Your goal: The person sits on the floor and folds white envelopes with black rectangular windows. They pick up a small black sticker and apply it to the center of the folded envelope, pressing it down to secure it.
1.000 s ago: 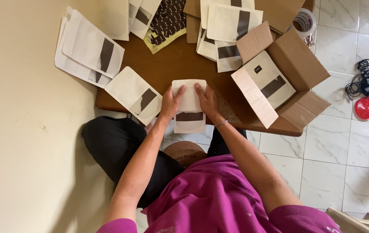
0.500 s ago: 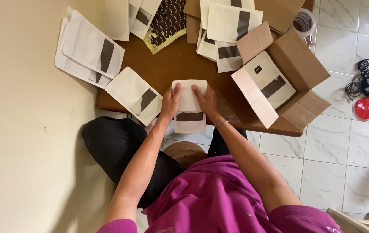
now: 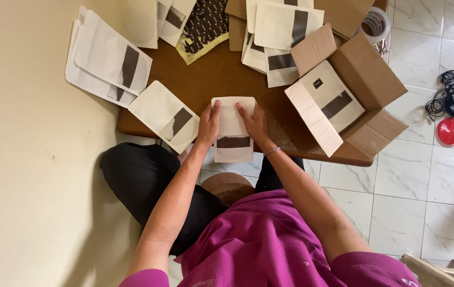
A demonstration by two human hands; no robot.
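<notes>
A cream pouch (image 3: 233, 130) with a dark band lies at the near edge of the brown table (image 3: 216, 74), partly overhanging it. The left hand (image 3: 209, 125) and right hand (image 3: 254, 123) press on its two sides, fingers nearly flat, thumbs seemingly curled around the edges. Just right stands an open cardboard box (image 3: 367, 74).
</notes>
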